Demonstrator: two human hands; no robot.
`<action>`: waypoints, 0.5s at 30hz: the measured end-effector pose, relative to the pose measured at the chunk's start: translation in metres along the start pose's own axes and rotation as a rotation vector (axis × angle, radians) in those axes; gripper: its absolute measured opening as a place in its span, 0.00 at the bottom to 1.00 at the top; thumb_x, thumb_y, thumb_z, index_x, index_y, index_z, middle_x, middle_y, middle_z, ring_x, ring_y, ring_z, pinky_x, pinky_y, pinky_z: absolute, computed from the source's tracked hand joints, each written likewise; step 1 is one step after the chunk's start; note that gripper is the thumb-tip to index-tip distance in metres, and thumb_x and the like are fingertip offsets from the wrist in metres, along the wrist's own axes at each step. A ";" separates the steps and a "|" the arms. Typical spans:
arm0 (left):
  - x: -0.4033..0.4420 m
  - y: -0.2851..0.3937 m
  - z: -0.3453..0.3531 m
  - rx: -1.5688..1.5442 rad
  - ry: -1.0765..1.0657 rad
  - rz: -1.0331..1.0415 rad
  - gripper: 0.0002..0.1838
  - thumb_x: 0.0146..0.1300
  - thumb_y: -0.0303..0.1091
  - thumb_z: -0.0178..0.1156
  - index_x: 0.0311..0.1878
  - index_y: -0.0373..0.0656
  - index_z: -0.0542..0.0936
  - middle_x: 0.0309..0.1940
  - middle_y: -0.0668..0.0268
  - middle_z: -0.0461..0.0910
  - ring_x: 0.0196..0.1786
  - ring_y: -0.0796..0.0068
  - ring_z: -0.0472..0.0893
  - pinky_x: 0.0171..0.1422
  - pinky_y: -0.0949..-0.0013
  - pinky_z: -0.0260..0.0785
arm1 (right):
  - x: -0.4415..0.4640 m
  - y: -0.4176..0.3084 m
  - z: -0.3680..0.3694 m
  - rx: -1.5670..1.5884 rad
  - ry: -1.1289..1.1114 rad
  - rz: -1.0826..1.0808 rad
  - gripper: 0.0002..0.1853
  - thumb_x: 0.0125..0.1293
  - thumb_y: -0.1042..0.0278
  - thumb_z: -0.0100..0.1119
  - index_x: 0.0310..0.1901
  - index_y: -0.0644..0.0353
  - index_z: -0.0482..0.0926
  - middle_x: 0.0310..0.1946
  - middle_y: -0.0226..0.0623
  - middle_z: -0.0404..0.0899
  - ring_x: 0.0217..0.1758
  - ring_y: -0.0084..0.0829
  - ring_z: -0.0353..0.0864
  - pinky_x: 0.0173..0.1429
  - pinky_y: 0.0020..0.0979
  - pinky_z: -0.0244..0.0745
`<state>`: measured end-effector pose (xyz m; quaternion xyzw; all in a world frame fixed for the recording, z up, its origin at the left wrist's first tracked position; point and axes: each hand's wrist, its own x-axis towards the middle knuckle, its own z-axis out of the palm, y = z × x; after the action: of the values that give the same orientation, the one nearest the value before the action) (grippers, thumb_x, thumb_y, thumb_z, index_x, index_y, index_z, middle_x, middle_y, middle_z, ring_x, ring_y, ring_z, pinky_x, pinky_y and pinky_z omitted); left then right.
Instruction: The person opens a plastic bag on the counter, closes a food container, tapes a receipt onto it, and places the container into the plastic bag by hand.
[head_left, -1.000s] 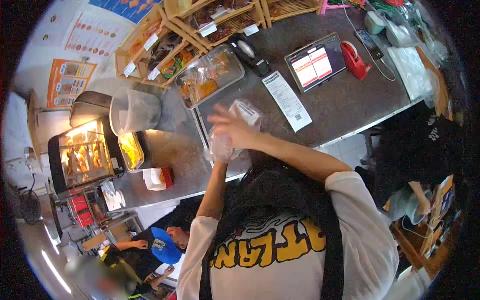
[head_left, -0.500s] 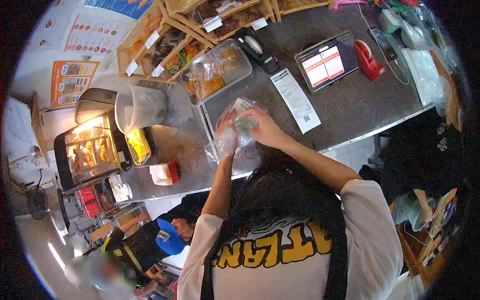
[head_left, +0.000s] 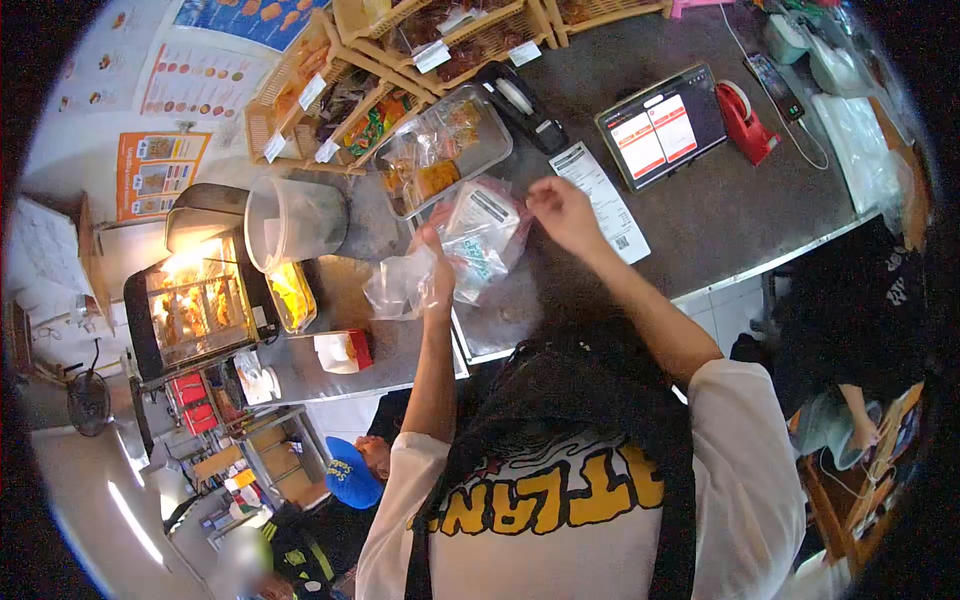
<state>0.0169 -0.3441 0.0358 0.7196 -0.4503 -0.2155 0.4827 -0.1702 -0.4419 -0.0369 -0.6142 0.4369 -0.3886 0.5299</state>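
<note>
A clear plastic bag [head_left: 478,262] with teal print holds a white package with a printed label [head_left: 487,207], over the dark counter. My left hand [head_left: 438,262] is at the bag's left side, closed on its plastic. A crumpled, see-through part [head_left: 398,287] hangs to the left of that wrist. Just right of the bag is my right hand [head_left: 566,215], its fingers curled together near the bag's edge. Whether anything is between those fingertips is too small to tell. A long printed receipt [head_left: 607,205] lies beside the right hand.
A tray of packed food [head_left: 497,150], a black tape dispenser [head_left: 520,105], a tablet [head_left: 660,128] and a red tape dispenser [head_left: 748,125] stand behind. Leftward are a clear bucket [head_left: 297,222], a red-white box [head_left: 343,351] and a lit food warmer [head_left: 200,300]. A blue-capped person [head_left: 352,475] is lower left.
My hands have moved apart, the right one rightward off the bag. The labelled package now shows more fully between them. The capped person has shifted, and the view has moved slightly.
</note>
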 end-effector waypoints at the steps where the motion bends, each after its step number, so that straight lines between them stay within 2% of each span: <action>1: 0.004 0.009 0.000 0.000 0.028 0.031 0.35 0.70 0.62 0.36 0.45 0.37 0.79 0.51 0.55 0.78 0.52 0.65 0.76 0.57 0.64 0.68 | 0.013 0.004 -0.001 -0.033 0.007 -0.033 0.19 0.59 0.58 0.65 0.48 0.62 0.77 0.39 0.38 0.80 0.35 0.23 0.78 0.40 0.26 0.76; 2: 0.011 0.011 -0.003 -0.105 -0.065 0.052 0.32 0.70 0.60 0.37 0.41 0.38 0.78 0.48 0.54 0.79 0.51 0.65 0.77 0.58 0.63 0.68 | 0.023 -0.003 -0.002 -0.032 0.007 -0.045 0.19 0.59 0.58 0.65 0.48 0.62 0.77 0.39 0.38 0.80 0.35 0.23 0.78 0.40 0.26 0.76; 4: 0.024 0.017 -0.006 -0.169 -0.162 0.054 0.29 0.71 0.59 0.38 0.34 0.40 0.74 0.45 0.53 0.79 0.50 0.63 0.77 0.59 0.61 0.66 | 0.038 -0.024 -0.010 -0.119 -0.185 -0.108 0.36 0.54 0.43 0.65 0.55 0.65 0.72 0.46 0.48 0.79 0.41 0.35 0.83 0.42 0.31 0.79; 5: 0.030 0.025 -0.006 -0.201 -0.210 0.052 0.28 0.71 0.58 0.39 0.31 0.41 0.72 0.43 0.53 0.79 0.50 0.63 0.77 0.60 0.59 0.65 | 0.041 -0.041 -0.015 -0.123 -0.182 -0.120 0.36 0.54 0.43 0.65 0.55 0.65 0.72 0.46 0.48 0.79 0.41 0.35 0.83 0.42 0.31 0.79; 7: 0.041 0.039 -0.005 -0.136 -0.271 0.342 0.32 0.69 0.62 0.36 0.30 0.40 0.74 0.40 0.57 0.81 0.46 0.66 0.79 0.61 0.61 0.65 | 0.041 -0.077 -0.027 0.382 -0.572 0.518 0.40 0.56 0.42 0.64 0.65 0.55 0.63 0.50 0.38 0.76 0.49 0.29 0.78 0.48 0.28 0.76; 8: 0.046 0.038 -0.005 -0.136 -0.267 0.351 0.32 0.69 0.62 0.36 0.30 0.40 0.74 0.40 0.57 0.81 0.46 0.66 0.79 0.61 0.61 0.65 | 0.041 -0.090 -0.033 0.391 -0.617 0.594 0.40 0.55 0.48 0.66 0.67 0.53 0.61 0.51 0.38 0.75 0.51 0.30 0.77 0.52 0.30 0.74; 10: 0.052 0.034 -0.004 -0.211 -0.389 0.204 0.32 0.70 0.61 0.34 0.28 0.42 0.72 0.38 0.57 0.81 0.55 0.61 0.75 0.72 0.56 0.48 | 0.042 -0.080 -0.028 0.398 -0.569 0.511 0.40 0.55 0.51 0.67 0.67 0.54 0.60 0.51 0.37 0.75 0.51 0.30 0.77 0.53 0.30 0.74; 12: 0.050 0.046 -0.002 -0.195 -0.364 0.191 0.31 0.71 0.59 0.34 0.31 0.41 0.74 0.39 0.57 0.81 0.54 0.61 0.75 0.71 0.57 0.51 | 0.045 -0.061 -0.022 0.437 -0.500 0.380 0.39 0.55 0.59 0.67 0.67 0.55 0.60 0.52 0.37 0.75 0.51 0.29 0.76 0.53 0.29 0.73; 14: 0.053 0.062 -0.001 -0.181 -0.345 0.176 0.31 0.72 0.58 0.35 0.34 0.40 0.76 0.39 0.57 0.81 0.54 0.61 0.76 0.69 0.58 0.54 | 0.043 -0.063 -0.022 0.460 -0.454 0.314 0.37 0.55 0.62 0.67 0.66 0.56 0.61 0.52 0.38 0.74 0.51 0.29 0.75 0.53 0.30 0.73; 15: 0.060 0.071 -0.005 -0.010 -0.258 0.156 0.26 0.73 0.52 0.37 0.40 0.40 0.77 0.41 0.56 0.81 0.54 0.59 0.75 0.68 0.58 0.56 | 0.040 -0.064 -0.020 0.482 -0.416 0.253 0.35 0.56 0.64 0.66 0.65 0.58 0.62 0.53 0.38 0.73 0.51 0.30 0.75 0.53 0.30 0.73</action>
<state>0.0194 -0.4017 0.1081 0.6464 -0.5621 -0.2701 0.4396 -0.1684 -0.4826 0.0298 -0.4786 0.2878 -0.2783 0.7814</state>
